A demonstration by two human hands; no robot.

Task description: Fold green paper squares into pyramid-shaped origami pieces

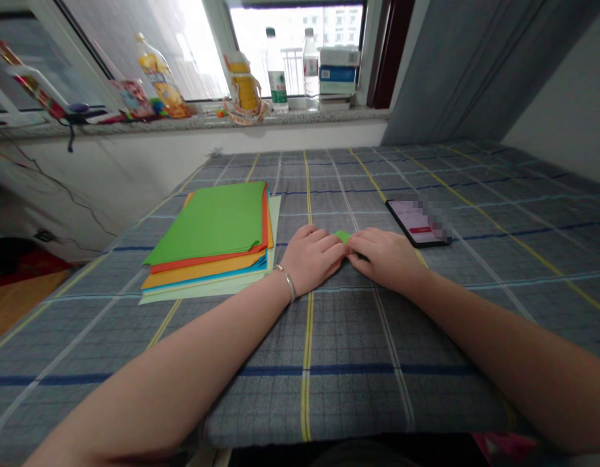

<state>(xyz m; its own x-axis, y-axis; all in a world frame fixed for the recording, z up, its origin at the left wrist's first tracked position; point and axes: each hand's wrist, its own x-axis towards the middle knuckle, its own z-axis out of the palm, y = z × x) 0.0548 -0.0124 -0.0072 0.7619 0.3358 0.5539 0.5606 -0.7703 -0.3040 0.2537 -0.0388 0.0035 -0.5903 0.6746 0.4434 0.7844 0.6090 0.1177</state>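
A small piece of green paper (342,236) lies between my two hands at the middle of the table, mostly covered by my fingers. My left hand (315,256), with a silver bangle (287,283) at the wrist, is closed on the paper's left side, palm down. From the right, my right hand (384,258) pinches the same paper, its fingertips touching those of the left. How the paper is folded cannot be made out. Left of my hands rests a stack of coloured paper (212,217), green on top with orange, yellow, blue and pale green sheets below.
A phone (419,222) with a lit screen lies right of my hands on the checked tablecloth (348,402). Along the windowsill (202,121) stand a yellow cup (244,87), a juice bottle (158,78), two water bottles (277,74) and stacked boxes (337,74). A grey curtain (450,71) hangs at the right.
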